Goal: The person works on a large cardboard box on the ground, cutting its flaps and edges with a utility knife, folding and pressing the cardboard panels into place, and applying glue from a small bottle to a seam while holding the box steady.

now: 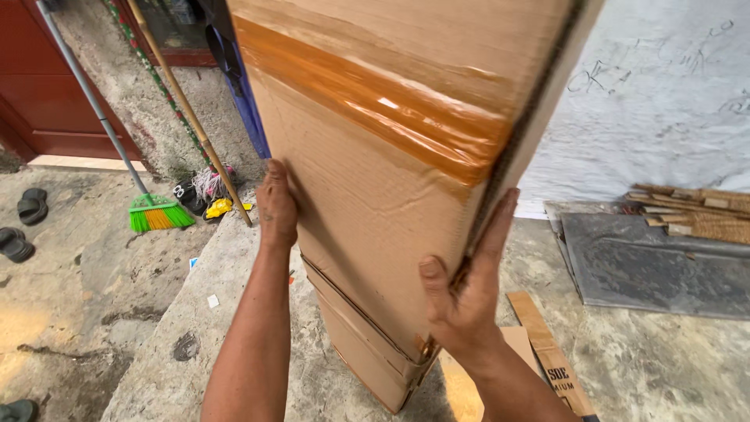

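Note:
A stack of flattened brown cardboard (375, 195), bound with a band of glossy brown tape, stands on edge in front of me on the concrete ground. My left hand (276, 205) presses flat against its left edge, fingers pointing up. My right hand (464, 291) grips the right edge, with the thumb on the near face and the fingers wrapped along the side. The lower end of the cardboard rests near the ground between my forearms.
A green and yellow broom (158, 212) and wooden poles (187, 105) lean against the back wall at left. Dark sandals (25, 223) lie far left. A grey slab (652, 262) and wood scraps (695, 211) lie at right. Cardboard strips (547, 355) lie near my right arm.

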